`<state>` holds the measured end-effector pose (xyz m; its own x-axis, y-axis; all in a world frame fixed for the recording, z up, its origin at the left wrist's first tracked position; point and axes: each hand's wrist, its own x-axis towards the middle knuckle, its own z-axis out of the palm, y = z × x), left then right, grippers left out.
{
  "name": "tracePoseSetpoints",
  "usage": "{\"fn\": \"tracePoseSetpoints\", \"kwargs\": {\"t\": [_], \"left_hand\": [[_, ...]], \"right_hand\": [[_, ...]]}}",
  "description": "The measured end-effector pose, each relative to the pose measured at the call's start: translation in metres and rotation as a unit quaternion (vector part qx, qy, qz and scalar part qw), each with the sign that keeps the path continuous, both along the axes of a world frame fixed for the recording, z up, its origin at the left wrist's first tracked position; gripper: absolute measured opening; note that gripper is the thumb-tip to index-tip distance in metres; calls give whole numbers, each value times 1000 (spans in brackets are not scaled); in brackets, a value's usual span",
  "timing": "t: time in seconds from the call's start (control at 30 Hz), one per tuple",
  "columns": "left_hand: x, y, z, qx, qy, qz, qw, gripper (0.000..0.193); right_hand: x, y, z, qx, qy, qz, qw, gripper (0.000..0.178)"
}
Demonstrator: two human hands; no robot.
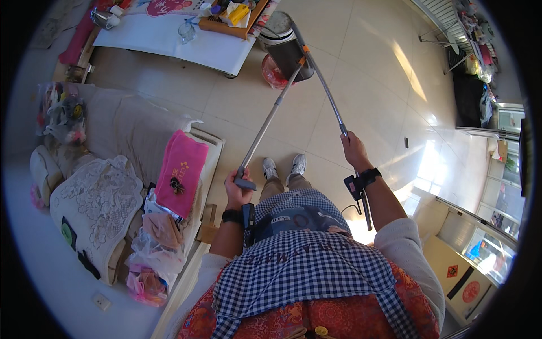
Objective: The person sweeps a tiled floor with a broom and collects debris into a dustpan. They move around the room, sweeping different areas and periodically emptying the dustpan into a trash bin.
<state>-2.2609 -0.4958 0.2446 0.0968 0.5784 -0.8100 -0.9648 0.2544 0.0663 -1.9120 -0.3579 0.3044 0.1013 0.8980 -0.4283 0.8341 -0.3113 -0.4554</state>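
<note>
My left hand (239, 191) is closed around the grey grip of a long-handled dustpan. Its dark pan (287, 59) is tilted beside a white bucket (278, 35), above a red plastic bag or basin (273, 72). In my right hand (354, 151) is the metal pole of what looks like a broom (326, 90), with an orange joint near the pan. The broom's narrow grey end leans across the pan's right side. Its bristles cannot be made out. The lower end of that pole runs down past my right wrist.
A white-topped table (152, 35) with an orange-brown tray (226, 25) stands at the far left. On the left, a covered sofa (132, 110) bears a pink cloth (182, 169) and plastic bags (158, 254). A small dark object (406, 142) lies on the tiled floor at right.
</note>
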Motion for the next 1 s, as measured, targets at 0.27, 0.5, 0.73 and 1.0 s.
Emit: {"fn": "tracePoseSetpoints", "kwargs": {"t": [0.27, 0.5, 0.73, 1.0], "left_hand": [[-1, -31, 6, 5, -89, 47, 995, 43], [-12, -42, 5, 2, -57, 35, 998, 42], [-24, -50, 27, 31, -43, 27, 998, 40], [-60, -64, 67, 27, 20, -24, 999, 47]], "right_hand": [[-14, -15, 7, 41, 43, -7, 998, 40], [-13, -13, 9, 26, 60, -12, 998, 36], [-10, -29, 14, 20, 150, -65, 986, 35], [-3, -27, 7, -7, 245, -212, 946, 39]]}}
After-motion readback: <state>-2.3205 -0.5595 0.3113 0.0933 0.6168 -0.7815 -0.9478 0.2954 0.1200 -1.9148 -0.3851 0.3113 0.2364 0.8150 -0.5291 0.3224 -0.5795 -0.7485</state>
